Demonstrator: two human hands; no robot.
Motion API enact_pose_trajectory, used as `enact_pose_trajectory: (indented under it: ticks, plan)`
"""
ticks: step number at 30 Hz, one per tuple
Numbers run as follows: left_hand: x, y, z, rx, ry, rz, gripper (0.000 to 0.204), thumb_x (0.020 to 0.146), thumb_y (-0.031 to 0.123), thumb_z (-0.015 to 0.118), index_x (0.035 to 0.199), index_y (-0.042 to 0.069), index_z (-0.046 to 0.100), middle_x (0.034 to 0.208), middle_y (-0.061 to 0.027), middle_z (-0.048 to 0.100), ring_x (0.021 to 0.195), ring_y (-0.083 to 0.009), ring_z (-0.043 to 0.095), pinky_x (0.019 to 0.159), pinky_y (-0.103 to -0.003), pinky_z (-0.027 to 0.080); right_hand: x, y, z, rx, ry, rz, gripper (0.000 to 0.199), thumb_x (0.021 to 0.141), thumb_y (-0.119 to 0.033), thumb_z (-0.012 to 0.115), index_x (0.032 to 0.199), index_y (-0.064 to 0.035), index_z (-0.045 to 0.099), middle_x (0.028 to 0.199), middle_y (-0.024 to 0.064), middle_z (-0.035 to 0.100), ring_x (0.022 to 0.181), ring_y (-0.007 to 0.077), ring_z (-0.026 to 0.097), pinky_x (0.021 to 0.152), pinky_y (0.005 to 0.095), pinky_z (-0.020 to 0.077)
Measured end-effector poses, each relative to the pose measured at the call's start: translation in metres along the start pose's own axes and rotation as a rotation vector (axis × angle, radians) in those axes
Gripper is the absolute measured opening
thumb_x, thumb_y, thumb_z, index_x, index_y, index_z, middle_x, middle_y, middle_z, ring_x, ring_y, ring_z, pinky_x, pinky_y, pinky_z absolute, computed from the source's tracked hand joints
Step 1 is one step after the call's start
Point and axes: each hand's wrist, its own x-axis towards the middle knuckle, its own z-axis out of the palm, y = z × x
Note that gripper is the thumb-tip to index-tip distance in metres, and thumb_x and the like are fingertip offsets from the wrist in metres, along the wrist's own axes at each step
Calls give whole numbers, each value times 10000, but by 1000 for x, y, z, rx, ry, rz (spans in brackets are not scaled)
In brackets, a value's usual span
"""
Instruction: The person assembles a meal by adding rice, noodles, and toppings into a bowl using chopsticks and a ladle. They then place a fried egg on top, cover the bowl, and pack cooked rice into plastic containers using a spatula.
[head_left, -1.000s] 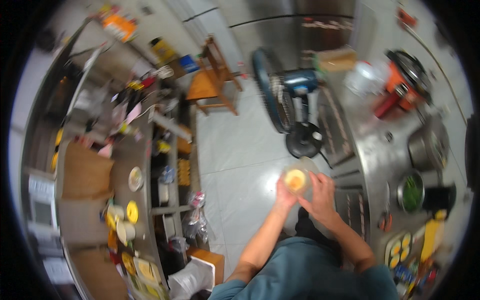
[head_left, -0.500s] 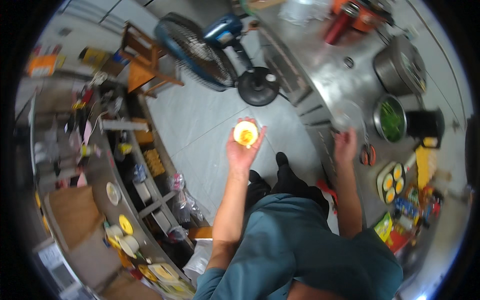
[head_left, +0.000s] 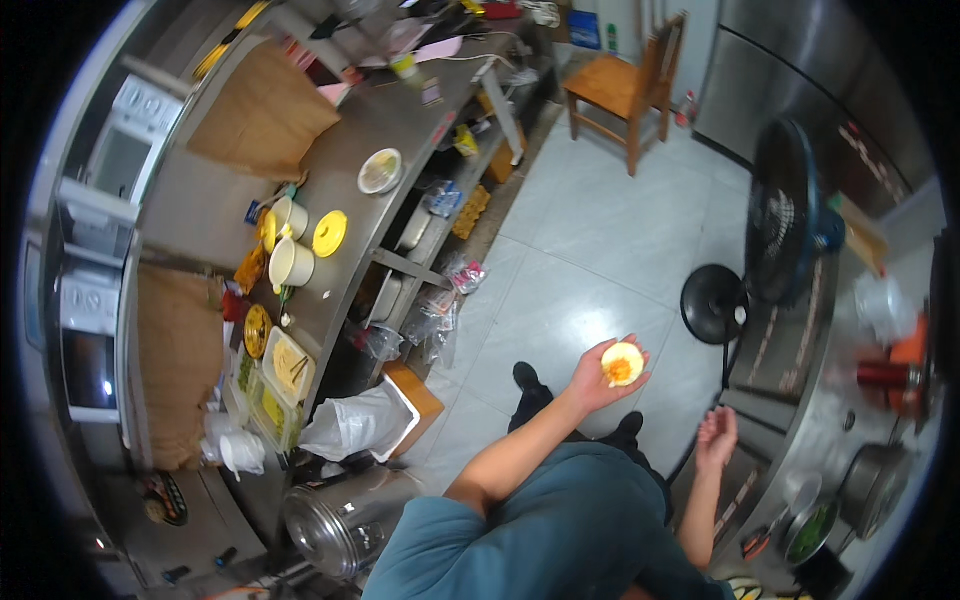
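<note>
Grip, left hand (head_left: 603, 378): palm up, fingers cupped under a small round pale cup with an orange filling (head_left: 622, 364), grasping it out in front of the body above the floor.
Grip, right hand (head_left: 716, 436): released, fingers loose and slightly curled, holding nothing, hanging just beside the edge of the right-hand steel tabletop (head_left: 800, 440).
Far left: white microwave-like appliances (head_left: 120, 150) stacked along the wall, with a brown board (head_left: 262, 115) leaning behind the long steel tabletop (head_left: 360, 130) on that side.
Left tabletop: two cream mugs (head_left: 290, 262), a round yellow lid (head_left: 329, 233) just beside them, a shallow round plate of food (head_left: 380, 171) further along, and rectangular trays of yellow food (head_left: 284, 365) nearer the person.
Below the tabletop: clear plastic bags (head_left: 432, 320) hanging off the lower shelf, and a bin lined with a white bag (head_left: 358, 425) on the floor.
Lower left: a shiny cylindrical steel urn (head_left: 345, 515) near the person's shoulder.
Centre: pale tiled floor (head_left: 580, 250), the person's dark shoes (head_left: 525, 377) on it, teal sleeve and trousers filling the lower middle.
Top centre: an orange wooden chair (head_left: 628, 85) standing well apart from the hands.
Right: a black pedestal fan (head_left: 785, 225) with its round base (head_left: 715, 305) on the floor, near the held cup.
Far right: a red canister (head_left: 885, 375), a steel pot (head_left: 878, 485) and a bowl of green vegetables (head_left: 812, 530) on the right tabletop.
</note>
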Motion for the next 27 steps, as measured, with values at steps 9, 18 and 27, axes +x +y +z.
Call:
enact_pose_trajectory:
  ticks: [9,18,27]
  plan:
    - [-162,259,-95,8,-69,590,368,971,295,485,1229,58,599,1202,-120,645,1170,-276,599,981,-469,486,-27,244,395,-761,-516,324,356,977,-171,613,1300,-33,553,1107,109,660,885,203,678,721,311,572]
    - [-289,423,-86,-298,-20,946,393,988,365,476,1234,102,633,1207,-64,681,1175,-259,619,964,-480,509,-17,438,719,-984,-909,165,215,986,-180,615,1112,-13,663,919,35,676,805,129,640,680,279,523]
    - [-246,549,-83,-459,-111,1094,359,986,315,512,1243,85,612,1266,-65,640,1203,-257,586,970,-469,509,58,583,971,-1552,-1293,-975,253,893,-203,569,996,-28,719,1005,248,700,993,422,667,873,486,530]
